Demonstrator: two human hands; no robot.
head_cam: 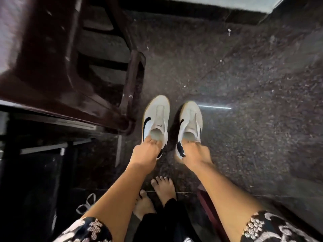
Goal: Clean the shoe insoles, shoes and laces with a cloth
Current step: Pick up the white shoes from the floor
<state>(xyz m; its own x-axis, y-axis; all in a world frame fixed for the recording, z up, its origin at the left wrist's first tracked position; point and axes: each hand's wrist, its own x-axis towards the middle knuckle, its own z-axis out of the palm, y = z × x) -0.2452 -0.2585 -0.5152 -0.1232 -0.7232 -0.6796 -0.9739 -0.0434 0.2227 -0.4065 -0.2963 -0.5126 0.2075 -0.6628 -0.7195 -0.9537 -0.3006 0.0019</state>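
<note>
Head view shows your left hand [146, 152] gripping the heel collar of the left shoe [155, 119] and your right hand [194, 154] gripping the right shoe [190, 126], both over the floor [244, 84], probably so you can carry the pair together.

Both bare forearms reach straight down and forward, roughly parallel, patterned black-and-white sleeves at the elbows. Left hand [146, 152] curled, fingers hooked over a heel collar, knuckles up. Right hand [195, 151] likewise curled, fingers pinched on the other heel edge, wrist bent slightly inward. Two bare feet [157, 194] stand between the arms, toes forward.
</note>
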